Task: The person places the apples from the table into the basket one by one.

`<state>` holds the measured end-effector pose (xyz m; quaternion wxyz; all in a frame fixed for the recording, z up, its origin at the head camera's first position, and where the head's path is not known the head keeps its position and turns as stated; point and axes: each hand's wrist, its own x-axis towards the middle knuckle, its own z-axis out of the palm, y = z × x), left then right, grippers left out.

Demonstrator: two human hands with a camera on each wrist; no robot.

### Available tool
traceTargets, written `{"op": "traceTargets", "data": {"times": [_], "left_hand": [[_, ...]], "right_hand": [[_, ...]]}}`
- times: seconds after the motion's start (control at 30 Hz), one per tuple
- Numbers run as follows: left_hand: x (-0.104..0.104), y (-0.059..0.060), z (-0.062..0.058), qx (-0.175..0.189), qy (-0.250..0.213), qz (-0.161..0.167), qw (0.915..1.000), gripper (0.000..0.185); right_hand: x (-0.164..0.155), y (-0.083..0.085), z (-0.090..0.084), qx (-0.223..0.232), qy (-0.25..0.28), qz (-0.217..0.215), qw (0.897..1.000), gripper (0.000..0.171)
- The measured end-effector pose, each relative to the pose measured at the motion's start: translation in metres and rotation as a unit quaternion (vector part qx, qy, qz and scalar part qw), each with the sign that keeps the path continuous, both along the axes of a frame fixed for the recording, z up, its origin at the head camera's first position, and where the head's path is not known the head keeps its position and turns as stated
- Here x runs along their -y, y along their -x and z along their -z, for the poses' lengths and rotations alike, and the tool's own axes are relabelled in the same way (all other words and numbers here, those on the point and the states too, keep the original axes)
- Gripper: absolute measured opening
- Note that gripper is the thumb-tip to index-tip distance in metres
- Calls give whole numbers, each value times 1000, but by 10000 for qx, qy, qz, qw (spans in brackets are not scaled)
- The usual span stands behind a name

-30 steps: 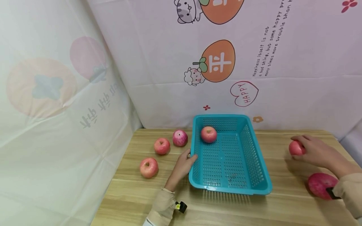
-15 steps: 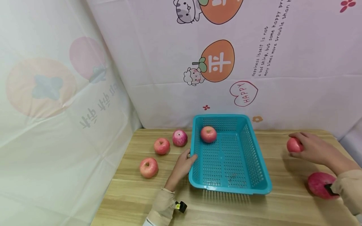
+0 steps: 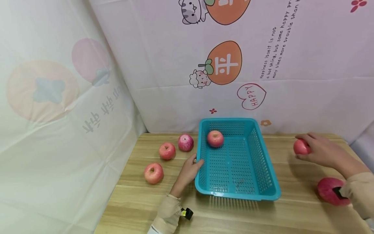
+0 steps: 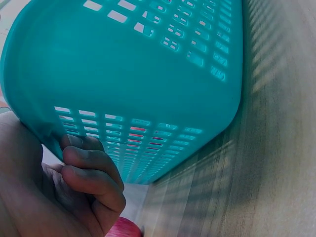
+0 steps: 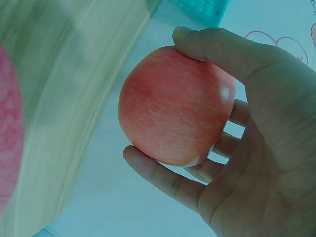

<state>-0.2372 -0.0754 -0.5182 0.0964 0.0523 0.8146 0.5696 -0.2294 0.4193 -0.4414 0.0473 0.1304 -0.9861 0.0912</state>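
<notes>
1. Right hand (image 3: 319, 151), right of the head frame: thumb and fingers curl round a red apple (image 3: 301, 147), lifted off the wooden table (image 3: 292, 214). The right wrist view shows the same held apple (image 5: 175, 106) cupped between thumb on top and fingers (image 5: 163, 177) beneath.
2. Left hand (image 3: 190, 169), centre-low in the head frame: it holds the left rim of the teal basket (image 3: 264, 156). In the left wrist view the curled fingers (image 4: 94, 175) sit against the basket wall (image 4: 148, 64); thumb not visible there.
3. The held apple is right of the basket, well apart from it and from the left hand.
4. Inside the basket: one apple (image 3: 215, 138), far-left corner, near the back wall.
5. Lower right of the frame: a larger dark-red apple (image 3: 328, 190) on the table, just beside the right sleeve (image 3: 360, 191), partly covered by it.
6. Left of the basket: three apples on the table, namely a pinkish one (image 3: 186, 142) nearest the basket, a red one (image 3: 167, 151) beside it, and a paler one (image 3: 153, 173) further towards the frame bottom.
7. Behind: a printed cloth backdrop (image 3: 263, 58) with cartoon fruit and text.
</notes>
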Motion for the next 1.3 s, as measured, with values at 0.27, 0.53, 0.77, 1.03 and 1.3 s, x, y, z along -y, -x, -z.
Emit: {"op": "traceTargets", "data": {"times": [0.27,0.53,0.77,1.03,1.3], "left_hand": [[0,1,0,-4,-13,-1,10000,49],[0,0,0,-4,53,-3,10000,48],[0,0,-1,4,39,29,10000,48],[0,1,-1,-30,16,51,10000,49],[0,0,1,-43,-18,38,10000,48]], "right_hand": [[6,1,-8,162,-21,58,9998,82],[12,4,-11,16,3,-35,10000,79],[20,5,-11,-251,37,-181,9995,76],[29,5,-15,-282,-11,-206,9994,76],[37,6,-19,-163,24,-156,9997,79]]}}
